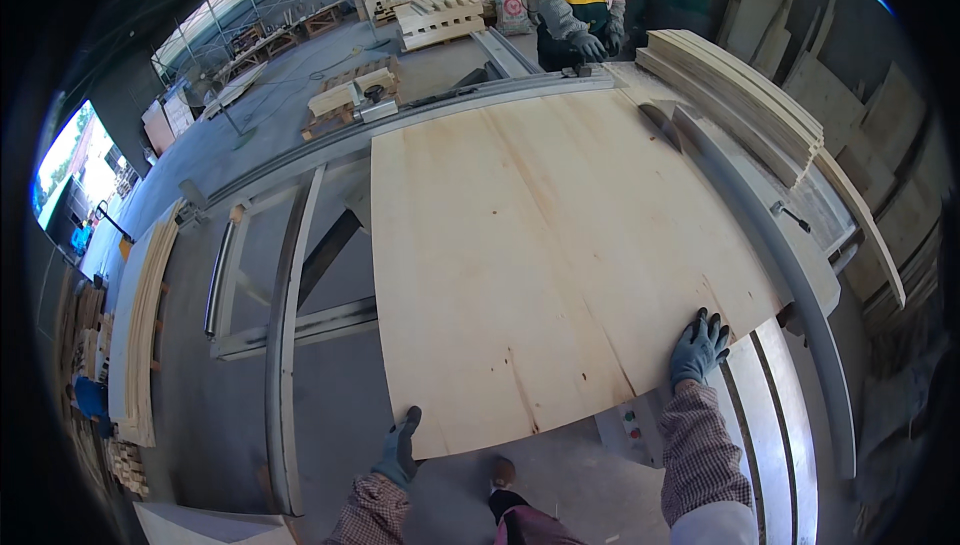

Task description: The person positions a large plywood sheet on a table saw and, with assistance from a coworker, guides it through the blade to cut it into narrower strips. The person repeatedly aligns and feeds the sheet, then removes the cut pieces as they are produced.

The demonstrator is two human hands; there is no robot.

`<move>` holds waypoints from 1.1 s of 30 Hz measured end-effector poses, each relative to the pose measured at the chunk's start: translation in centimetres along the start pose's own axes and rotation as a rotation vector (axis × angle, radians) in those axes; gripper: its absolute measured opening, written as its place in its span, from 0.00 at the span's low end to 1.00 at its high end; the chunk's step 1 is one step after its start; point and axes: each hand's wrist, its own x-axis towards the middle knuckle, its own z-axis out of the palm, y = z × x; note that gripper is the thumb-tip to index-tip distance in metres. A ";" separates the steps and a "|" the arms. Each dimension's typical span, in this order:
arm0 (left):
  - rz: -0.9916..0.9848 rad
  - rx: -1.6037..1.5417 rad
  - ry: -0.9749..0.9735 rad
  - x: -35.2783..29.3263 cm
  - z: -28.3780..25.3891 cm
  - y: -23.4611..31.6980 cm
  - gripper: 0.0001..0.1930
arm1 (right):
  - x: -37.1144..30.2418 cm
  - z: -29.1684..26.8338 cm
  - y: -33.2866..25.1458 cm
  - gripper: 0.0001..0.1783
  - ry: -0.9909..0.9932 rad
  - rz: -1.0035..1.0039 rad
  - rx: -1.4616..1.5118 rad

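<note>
A large pale plywood sheet (pixel 540 265) with brown grain streaks and small knots lies across a panel saw table in front of me. My left hand (pixel 398 453), in a blue-grey glove with dark fingertips, grips the sheet's near left corner; part of its fingers is hidden there. Flat on top of the sheet, by its near right edge, rests my right hand (pixel 699 347), gloved alike, fingers spread. At the sheet's far right stands a dark, curved saw blade (pixel 660 127), beside a long grey fence (pixel 735 200) running along the sheet's right side.
Across the saw, a co-worker (pixel 585 5) in a yellow apron stands with gloved hands low. Stacked wooden strips (pixel 740 95) lie right of the fence. A metal side frame (pixel 290 335) extends left, near upright panels (pixel 140 335). A pallet with boards (pixel 350 95) sits beyond.
</note>
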 end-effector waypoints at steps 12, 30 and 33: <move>0.047 0.081 -0.006 0.9 -0.7 0.0 0.31 | -0.5 0.7 0.3 0.25 0.020 -0.011 0.026; 0.053 0.103 -0.031 0.8 -0.2 1.7 0.34 | -0.5 2.1 -0.4 0.25 0.072 -0.032 0.017; 0.017 0.093 -0.048 0.6 0.1 2.3 0.35 | -0.6 1.9 -0.5 0.25 0.038 -0.015 0.012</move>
